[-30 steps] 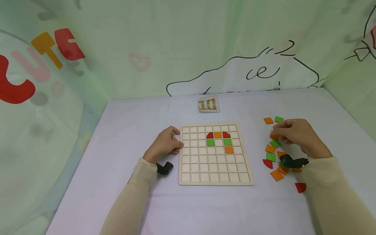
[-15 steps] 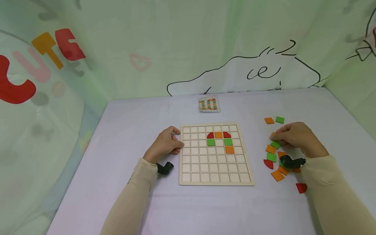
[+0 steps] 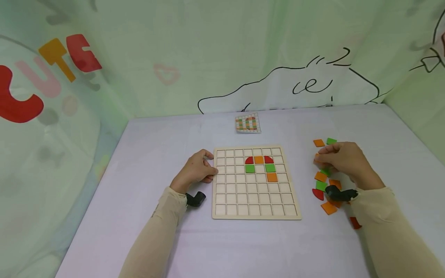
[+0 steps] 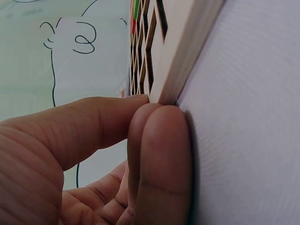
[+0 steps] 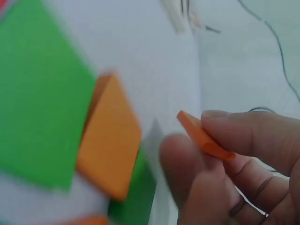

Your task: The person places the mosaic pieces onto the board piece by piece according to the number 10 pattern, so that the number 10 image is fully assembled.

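A pale wooden grid board (image 3: 234, 198) lies mid-table, with red quarter-round, orange square and green square tiles set in its upper right cells. My left hand (image 3: 194, 169) is at its left side; in the left wrist view, thumb and fingers (image 4: 161, 145) pinch the board's edge (image 4: 180, 56). Over the loose pieces at the right, my right hand (image 3: 347, 161) pinches an orange square tile (image 5: 199, 136) between thumb and fingers, held off the table and tilted. Below that hand lie a green tile (image 3: 321, 186), an orange tile (image 3: 320, 176) and a red quarter-round piece (image 3: 318, 194).
A small pattern card (image 3: 248, 123) rests behind the board. More loose pieces, such as an orange tile (image 3: 318, 143) and a green tile (image 3: 331, 141), lie beyond my right hand. A red piece (image 3: 355, 222) sits by the right sleeve. A printed curtain (image 3: 222, 54) closes off the back.
My right hand came down to an orange tile among the loose pieces, pinched it, and lifted it slightly up and left. The left hand and board stayed put.
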### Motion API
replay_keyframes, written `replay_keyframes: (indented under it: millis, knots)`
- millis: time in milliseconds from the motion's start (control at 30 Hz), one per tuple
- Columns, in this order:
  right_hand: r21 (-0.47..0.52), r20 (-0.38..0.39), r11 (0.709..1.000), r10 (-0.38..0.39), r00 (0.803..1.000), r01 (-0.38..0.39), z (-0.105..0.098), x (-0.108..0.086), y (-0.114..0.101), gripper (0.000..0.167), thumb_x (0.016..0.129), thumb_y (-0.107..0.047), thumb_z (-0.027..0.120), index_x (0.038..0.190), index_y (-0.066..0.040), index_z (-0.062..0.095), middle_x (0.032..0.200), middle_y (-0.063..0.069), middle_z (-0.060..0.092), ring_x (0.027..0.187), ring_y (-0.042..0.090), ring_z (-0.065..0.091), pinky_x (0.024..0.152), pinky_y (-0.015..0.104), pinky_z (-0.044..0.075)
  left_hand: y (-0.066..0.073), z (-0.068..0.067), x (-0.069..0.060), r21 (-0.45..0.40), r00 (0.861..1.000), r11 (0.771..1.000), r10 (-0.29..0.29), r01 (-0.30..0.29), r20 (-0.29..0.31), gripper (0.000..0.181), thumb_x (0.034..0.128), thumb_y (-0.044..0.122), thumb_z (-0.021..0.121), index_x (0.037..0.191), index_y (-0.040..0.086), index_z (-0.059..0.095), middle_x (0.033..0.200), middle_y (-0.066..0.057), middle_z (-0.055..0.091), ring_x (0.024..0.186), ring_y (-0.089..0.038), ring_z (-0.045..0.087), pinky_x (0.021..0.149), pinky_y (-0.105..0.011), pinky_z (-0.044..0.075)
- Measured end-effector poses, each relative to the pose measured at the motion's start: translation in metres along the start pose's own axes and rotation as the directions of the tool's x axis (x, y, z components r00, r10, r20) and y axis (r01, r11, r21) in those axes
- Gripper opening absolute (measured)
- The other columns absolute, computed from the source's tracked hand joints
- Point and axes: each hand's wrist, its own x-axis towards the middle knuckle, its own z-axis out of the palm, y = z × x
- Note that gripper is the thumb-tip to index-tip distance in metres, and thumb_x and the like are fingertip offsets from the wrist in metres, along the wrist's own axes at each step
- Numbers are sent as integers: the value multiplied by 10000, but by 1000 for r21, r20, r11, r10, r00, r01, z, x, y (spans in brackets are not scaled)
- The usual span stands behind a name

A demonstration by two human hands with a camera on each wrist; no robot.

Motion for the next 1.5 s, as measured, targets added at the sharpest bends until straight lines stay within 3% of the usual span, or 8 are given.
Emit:
replay_keyframes:
  millis: [167,300,600,833,1500]
  knots:
    - [127,15,991,-51,999,49,13,3,-8,481,966,-239,770,1266,80,571,899,-86,731,787,121,737,724,278,641,-1,0,0,4,1000,1000,3,-3,-2,492,895,-32,760,1325,9,526,882,-102,603,641,-164,646,601,-268,621]
    - [153,41,986,-77,996,70,23,2,-16,473,982,-203,743,1302,89,554,943,-88,714,822,102,730,752,272,641,0,0,0,6,1000,1000,2,-2,-2,491,896,-29,759,1326,10,525,881,-103,604,640,-163,646,601,-267,621]
    - [190,145,980,-86,986,57,44,0,-37,422,1034,-159,633,1373,79,552,1114,40,694,881,127,723,800,263,634,0,-1,1,2,1000,1000,-2,2,-2,500,898,-20,766,1334,17,525,893,-105,602,648,-167,651,609,-266,622]
    - [258,205,966,-79,976,24,60,-1,-49,404,1018,-122,636,1356,88,561,1036,22,706,845,163,733,768,279,642,2,-1,1,9,1000,1000,-1,1,-2,496,899,-26,766,1330,20,526,896,-103,603,660,-173,651,609,-275,628]
    - [274,307,960,-137,942,51,107,-3,-77,295,979,-74,691,1213,99,639,909,99,746,773,163,728,704,273,641,1,0,1,7,1000,1000,3,-3,0,500,895,-28,763,1335,23,529,885,-100,606,659,-175,661,598,-283,631]
